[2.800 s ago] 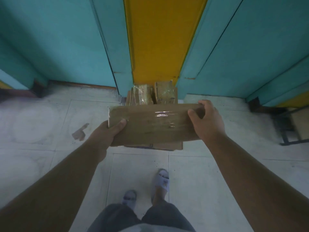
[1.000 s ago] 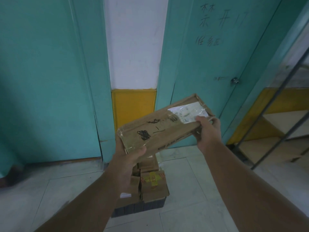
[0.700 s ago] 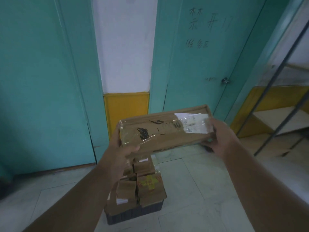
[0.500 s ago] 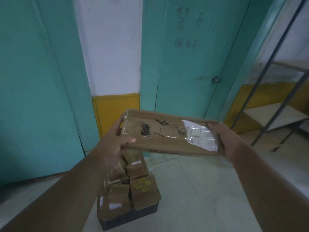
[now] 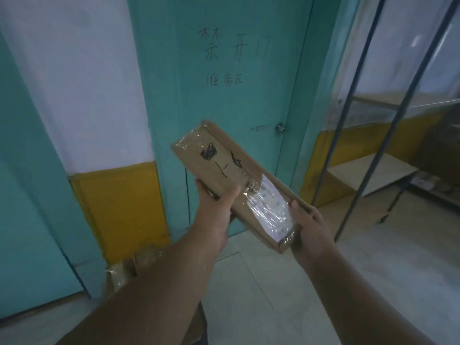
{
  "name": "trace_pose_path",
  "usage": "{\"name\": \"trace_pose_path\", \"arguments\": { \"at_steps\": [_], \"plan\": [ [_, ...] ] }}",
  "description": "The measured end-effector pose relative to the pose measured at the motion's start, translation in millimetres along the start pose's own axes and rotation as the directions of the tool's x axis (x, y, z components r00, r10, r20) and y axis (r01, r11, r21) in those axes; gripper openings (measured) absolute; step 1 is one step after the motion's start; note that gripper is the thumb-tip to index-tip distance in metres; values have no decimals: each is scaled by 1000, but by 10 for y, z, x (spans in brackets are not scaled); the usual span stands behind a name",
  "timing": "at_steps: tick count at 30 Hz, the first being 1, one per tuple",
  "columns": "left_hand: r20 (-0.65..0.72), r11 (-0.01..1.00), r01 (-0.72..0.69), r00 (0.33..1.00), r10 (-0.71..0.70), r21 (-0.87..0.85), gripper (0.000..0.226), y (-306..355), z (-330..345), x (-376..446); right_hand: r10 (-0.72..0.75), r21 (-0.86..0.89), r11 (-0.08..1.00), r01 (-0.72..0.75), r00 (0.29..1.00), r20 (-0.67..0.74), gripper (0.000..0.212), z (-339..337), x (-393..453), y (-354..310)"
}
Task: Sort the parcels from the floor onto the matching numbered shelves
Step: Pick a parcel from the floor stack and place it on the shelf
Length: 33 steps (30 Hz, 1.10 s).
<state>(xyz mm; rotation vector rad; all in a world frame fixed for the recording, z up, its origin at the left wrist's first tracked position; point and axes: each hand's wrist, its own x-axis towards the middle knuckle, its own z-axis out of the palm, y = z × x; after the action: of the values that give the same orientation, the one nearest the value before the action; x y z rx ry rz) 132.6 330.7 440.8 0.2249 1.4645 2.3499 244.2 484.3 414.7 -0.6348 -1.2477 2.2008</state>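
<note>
I hold a long flat cardboard parcel (image 5: 224,165) wrapped in clear tape, with black marker scribbles on top and a white label near its close end. It points away from me, tilted up toward the teal door. My left hand (image 5: 216,210) grips its left edge around the middle, thumb on top. My right hand (image 5: 308,227) cups the near right corner by the label. A metal shelf rack (image 5: 371,175) with pale boards stands at the right.
A teal door (image 5: 236,95) with handwritten characters and a small latch is straight ahead. More taped parcels (image 5: 124,270) lie on the floor at lower left, partly hidden by my left arm. White and yellow wall at left; pale tiled floor below.
The parcel has turned from lying crosswise to pointing away from me. My view has swung right, so the floor parcels have slid to the lower left and the shelf rack shows more.
</note>
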Motion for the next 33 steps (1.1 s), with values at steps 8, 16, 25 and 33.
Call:
{"name": "trace_pose_path", "arguments": {
  "at_steps": [8, 16, 25, 33],
  "plan": [
    [254, 985, 46, 963, -87, 165, 89, -397, 959, 367, 61, -610, 792, 30, 990, 128, 16, -733, 466, -932],
    [566, 961, 95, 791, -232, 260, 77, -1031, 2273, 944, -232, -486, 853, 189, 972, -28, 36, -1286, 1454, -2027],
    [797, 940, 7, 527, -294, 342, 72, -1803, 3898, 1473, -475, -471, 832, 293, 815, -331, 48, -2473, 2038, -3178],
    [832, 953, 67, 471, -292, 296, 45, -2898, 5480, 1549, -588, -465, 798, 383, 665, -461, 33, -4098, 2640, -4001]
  ]
}}
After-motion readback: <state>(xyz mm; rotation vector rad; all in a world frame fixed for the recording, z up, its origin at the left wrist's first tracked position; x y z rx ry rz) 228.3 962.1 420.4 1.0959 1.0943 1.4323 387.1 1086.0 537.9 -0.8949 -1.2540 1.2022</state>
